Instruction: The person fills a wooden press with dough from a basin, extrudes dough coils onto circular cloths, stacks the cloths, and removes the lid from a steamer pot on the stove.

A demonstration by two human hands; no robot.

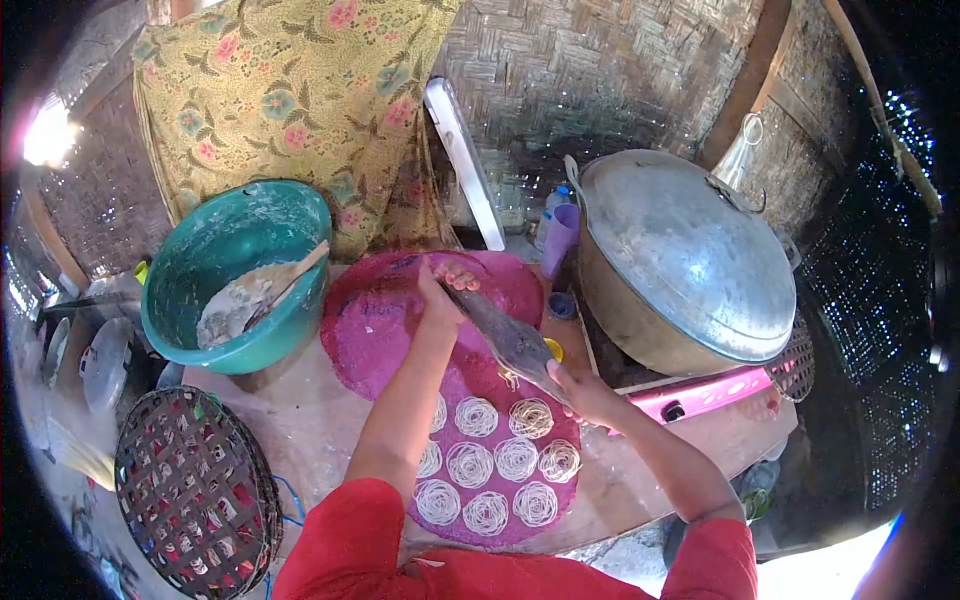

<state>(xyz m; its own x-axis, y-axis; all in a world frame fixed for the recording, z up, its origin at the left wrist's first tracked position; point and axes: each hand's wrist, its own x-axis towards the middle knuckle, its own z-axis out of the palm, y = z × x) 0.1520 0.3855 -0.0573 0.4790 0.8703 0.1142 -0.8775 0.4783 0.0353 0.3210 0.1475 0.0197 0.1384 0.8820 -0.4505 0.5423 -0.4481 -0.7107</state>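
Observation:
My left hand (447, 290) is wrapped round the upper end of a dark, long tool (510, 342), held slantwise above a pink mat (375, 345). The tool's lower end is in the grip of my right hand (585, 396). Just below that end, pale strands (508, 377) show. Several round nests of pale strands (470, 465) lie in rows on the lower part of the mat, nearest my body.
A green basin (245, 195) with white dough and a wooden spoon stands at the left, above a woven basket (198, 490). At the right, a large lidded pot (690, 265) sits on a pink stove (700, 398). Behind the mat are a purple cup (562, 240) and a bottle.

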